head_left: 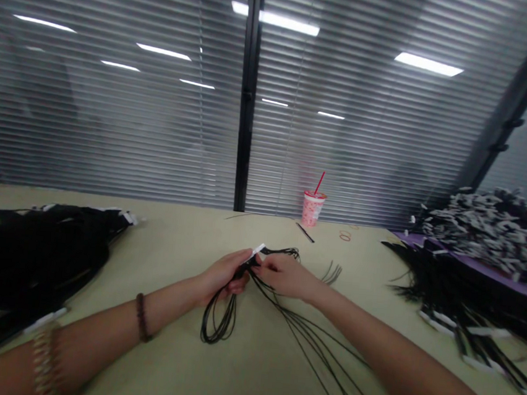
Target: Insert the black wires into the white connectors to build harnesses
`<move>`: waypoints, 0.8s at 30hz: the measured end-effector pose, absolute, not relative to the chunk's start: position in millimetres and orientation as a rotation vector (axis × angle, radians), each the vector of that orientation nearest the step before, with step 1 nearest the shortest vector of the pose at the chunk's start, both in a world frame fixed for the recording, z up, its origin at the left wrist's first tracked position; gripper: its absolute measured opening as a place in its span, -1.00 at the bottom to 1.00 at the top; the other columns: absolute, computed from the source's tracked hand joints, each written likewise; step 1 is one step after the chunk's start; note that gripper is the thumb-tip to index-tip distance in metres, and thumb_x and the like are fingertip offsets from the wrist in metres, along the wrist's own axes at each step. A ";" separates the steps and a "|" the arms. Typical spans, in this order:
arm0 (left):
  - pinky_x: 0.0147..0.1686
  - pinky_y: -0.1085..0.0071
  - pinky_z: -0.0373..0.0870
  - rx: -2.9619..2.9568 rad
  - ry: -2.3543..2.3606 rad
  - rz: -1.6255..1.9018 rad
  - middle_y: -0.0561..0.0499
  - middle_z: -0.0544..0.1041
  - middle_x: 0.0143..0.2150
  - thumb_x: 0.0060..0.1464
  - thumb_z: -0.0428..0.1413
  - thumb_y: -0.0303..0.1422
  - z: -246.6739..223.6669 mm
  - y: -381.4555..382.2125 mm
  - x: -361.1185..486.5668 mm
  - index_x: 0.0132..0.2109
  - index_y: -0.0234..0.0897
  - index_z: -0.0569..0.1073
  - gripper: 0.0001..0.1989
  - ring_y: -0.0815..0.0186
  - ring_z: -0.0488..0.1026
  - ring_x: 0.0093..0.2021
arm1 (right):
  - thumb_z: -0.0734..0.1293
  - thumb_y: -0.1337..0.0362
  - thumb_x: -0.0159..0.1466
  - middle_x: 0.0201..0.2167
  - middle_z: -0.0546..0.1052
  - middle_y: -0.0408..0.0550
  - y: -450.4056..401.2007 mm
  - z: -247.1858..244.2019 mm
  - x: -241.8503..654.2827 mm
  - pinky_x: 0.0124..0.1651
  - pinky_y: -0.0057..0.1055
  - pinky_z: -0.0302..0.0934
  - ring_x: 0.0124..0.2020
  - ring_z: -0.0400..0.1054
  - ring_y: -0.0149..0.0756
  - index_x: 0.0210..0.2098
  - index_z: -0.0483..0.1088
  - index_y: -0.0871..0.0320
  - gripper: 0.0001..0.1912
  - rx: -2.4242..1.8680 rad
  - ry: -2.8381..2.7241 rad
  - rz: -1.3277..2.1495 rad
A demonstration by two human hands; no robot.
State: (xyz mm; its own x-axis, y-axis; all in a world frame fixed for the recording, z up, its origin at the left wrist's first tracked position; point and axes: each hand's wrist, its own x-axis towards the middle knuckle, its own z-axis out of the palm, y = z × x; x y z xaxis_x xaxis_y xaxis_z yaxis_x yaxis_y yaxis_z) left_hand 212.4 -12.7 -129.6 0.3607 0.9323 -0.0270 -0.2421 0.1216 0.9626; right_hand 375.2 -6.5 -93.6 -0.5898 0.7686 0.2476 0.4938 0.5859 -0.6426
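Observation:
My left hand [225, 276] is closed around a bundle of thin black cables [219, 324], whose loop hangs below the fingers. A white connector [258, 249] sticks up from the bundle at the fingertips. Pressed against the same bundle from the other side, my right hand [286, 275] pinches some of the cables. Loose cable lengths run from between the hands down toward the lower right, under my right forearm. Other cable ends poke out behind my right wrist. The fingers partly hide where the strands meet the connector.
At the left lies a big heap of black cables [38, 256]. Several cables with white ends [469, 329] lie at the right, beside a tall pile of white connectors [493, 235] on purple material. A pink cup [312, 210], a dark pen-like stick [305, 232] and rubber bands [345, 236] are near the back edge.

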 end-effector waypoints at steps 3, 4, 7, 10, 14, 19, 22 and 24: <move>-0.74 0.62 -0.14 1.076 0.788 1.015 0.07 0.39 -0.51 0.00 -0.03 -0.15 -129.5 -10.1 210.8 -0.27 -0.31 0.30 -0.71 0.65 -0.06 -0.77 | 0.21 0.27 0.07 -0.75 0.22 -0.23 -4.2 -70.9 390.0 -0.66 -0.58 -0.13 -0.71 0.01 -0.57 -0.64 0.28 0.24 -0.79 -0.940 -2.192 1.374; -0.74 0.62 -0.14 1.056 0.786 1.014 0.02 0.44 -0.44 0.00 -0.03 -0.15 -129.2 -9.5 210.4 -0.27 -0.32 0.29 -0.71 0.66 -0.06 -0.77 | 0.23 0.29 0.05 -0.74 0.24 -0.23 -3.6 -62.8 396.0 -0.66 -0.59 -0.12 -0.71 0.02 -0.58 -0.59 0.31 0.25 -0.84 -0.911 -2.104 1.490; -0.74 0.61 -0.14 1.016 0.781 0.992 -0.14 0.49 -0.26 0.01 -0.03 -0.16 -128.1 -8.4 209.9 -0.27 -0.33 0.28 -0.71 0.67 -0.05 -0.77 | 0.27 0.36 0.00 -0.74 0.27 -0.25 -1.1 -40.0 414.7 -0.66 -0.60 -0.10 -0.73 0.03 -0.59 -0.40 0.36 0.26 -0.86 -0.886 -1.787 1.589; -0.75 0.60 -0.15 0.987 0.777 0.980 -0.18 0.50 -0.24 0.01 -0.03 -0.16 -128.0 -7.6 209.6 -0.29 -0.34 0.29 -0.71 0.66 -0.05 -0.78 | 0.25 0.39 0.01 -0.67 0.32 -0.21 3.2 -22.4 431.6 -0.66 -0.63 -0.06 -0.71 0.04 -0.62 -0.38 0.37 0.26 -0.85 -0.795 -1.543 1.761; -0.75 0.62 -0.16 0.934 0.758 0.984 -0.17 0.50 -0.27 0.01 -0.02 -0.18 -128.8 -5.9 207.8 -0.30 -0.34 0.29 -0.73 0.66 -0.04 -0.77 | 0.14 0.46 0.02 -0.66 0.34 -0.17 5.2 -3.8 449.6 -0.64 -0.64 0.00 -0.70 0.10 -0.60 -0.52 0.34 0.25 -0.85 -0.622 -1.262 1.869; -0.74 0.63 -0.12 0.902 0.761 0.968 -0.12 0.49 -0.37 0.02 -0.02 -0.23 -127.7 -5.8 206.0 -0.30 -0.34 0.29 -0.77 0.65 0.00 -0.76 | 0.10 0.47 0.05 -0.54 0.43 -0.14 -2.0 20.1 473.6 -0.61 -0.63 0.07 -0.65 0.18 -0.59 -0.45 0.34 0.21 -0.79 -0.576 -1.195 1.528; -0.74 0.64 -0.09 0.896 0.762 0.958 -0.09 0.47 -0.41 0.03 -0.02 -0.24 -127.5 -5.5 205.2 -0.29 -0.35 0.29 -0.78 0.66 -0.01 -0.76 | 0.13 0.46 0.10 -0.48 0.45 -0.15 -2.2 28.2 486.8 -0.63 -0.66 0.06 -0.62 0.22 -0.60 -0.43 0.33 0.19 -0.83 -0.599 -1.193 1.299; -0.74 0.64 -0.08 0.904 0.775 0.946 -0.09 0.47 -0.41 0.03 -0.01 -0.25 -128.2 -4.4 204.2 -0.24 -0.34 0.30 -0.77 0.67 -0.02 -0.76 | 0.16 0.46 0.11 -0.46 0.46 -0.15 0.4 28.2 490.0 -0.63 -0.69 0.07 -0.59 0.25 -0.61 -0.42 0.34 0.19 -0.85 -0.613 -1.171 1.239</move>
State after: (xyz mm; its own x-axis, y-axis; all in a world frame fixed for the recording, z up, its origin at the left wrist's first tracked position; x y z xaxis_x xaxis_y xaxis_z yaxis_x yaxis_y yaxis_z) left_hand 204.2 -4.4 -128.2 0.3855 0.9092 -0.1571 -0.3336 0.2961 0.8950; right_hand 490.0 0.4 28.2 -0.0972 0.9350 0.3412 -0.3935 0.2788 -0.8760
